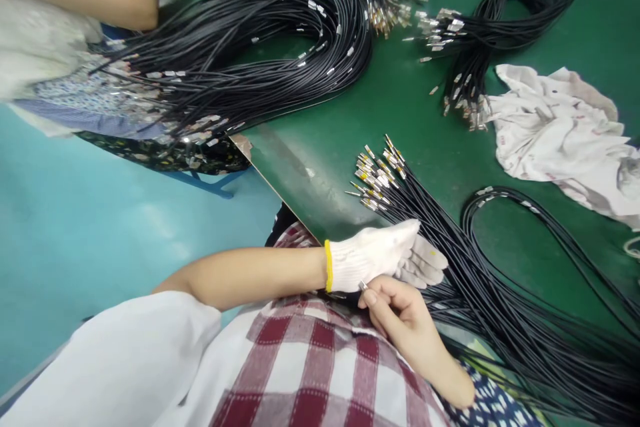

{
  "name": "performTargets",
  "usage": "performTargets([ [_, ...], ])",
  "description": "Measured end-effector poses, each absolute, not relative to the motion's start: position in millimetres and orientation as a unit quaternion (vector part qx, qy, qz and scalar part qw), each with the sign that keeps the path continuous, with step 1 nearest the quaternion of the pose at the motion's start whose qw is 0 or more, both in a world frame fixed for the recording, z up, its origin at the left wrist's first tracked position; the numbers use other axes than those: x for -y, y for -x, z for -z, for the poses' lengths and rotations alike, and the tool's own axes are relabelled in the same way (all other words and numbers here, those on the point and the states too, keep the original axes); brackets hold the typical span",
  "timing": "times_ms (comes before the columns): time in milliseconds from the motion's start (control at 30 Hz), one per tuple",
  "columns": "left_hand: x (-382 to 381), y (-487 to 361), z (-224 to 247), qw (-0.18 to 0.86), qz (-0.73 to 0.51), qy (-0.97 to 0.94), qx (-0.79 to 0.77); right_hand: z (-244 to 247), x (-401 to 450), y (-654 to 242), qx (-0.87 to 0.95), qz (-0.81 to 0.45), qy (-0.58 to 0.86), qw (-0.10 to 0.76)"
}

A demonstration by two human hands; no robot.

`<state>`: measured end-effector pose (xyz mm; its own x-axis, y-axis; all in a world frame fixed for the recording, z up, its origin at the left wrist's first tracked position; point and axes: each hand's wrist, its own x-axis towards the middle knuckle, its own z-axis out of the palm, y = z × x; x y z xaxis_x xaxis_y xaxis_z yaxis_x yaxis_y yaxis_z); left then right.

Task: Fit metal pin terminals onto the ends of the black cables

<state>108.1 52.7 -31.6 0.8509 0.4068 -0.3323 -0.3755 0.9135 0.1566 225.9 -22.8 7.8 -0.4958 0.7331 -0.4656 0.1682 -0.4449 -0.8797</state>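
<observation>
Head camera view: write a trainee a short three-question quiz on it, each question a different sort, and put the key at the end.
1. Multiple choice: what do the fingers of the right hand pinch?
A) A screwdriver
B) A small metal tip
C) A roll of tape

2. True or false: the left hand is bare.

3. Fill in the colour: the crumpled white cloth and the black cables in front of the hands lie on a ____ table.

Key: 1. B. 2. False: it wears a white glove with a yellow-edged cuff. 3. Green.
</observation>
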Motion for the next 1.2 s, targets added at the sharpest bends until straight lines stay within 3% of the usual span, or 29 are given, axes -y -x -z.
performTargets([
  [333, -45, -115, 13, 0.905, -0.195, -0.208, -0.316, -12, 23, -222, 0.563, -0.65, 0.458, 0.225],
  [1200, -53, -115, 10, 0.895, -0.152, -0.149, -0.392, -9, 21, -222, 0.512, -0.674, 0.494, 0.197],
])
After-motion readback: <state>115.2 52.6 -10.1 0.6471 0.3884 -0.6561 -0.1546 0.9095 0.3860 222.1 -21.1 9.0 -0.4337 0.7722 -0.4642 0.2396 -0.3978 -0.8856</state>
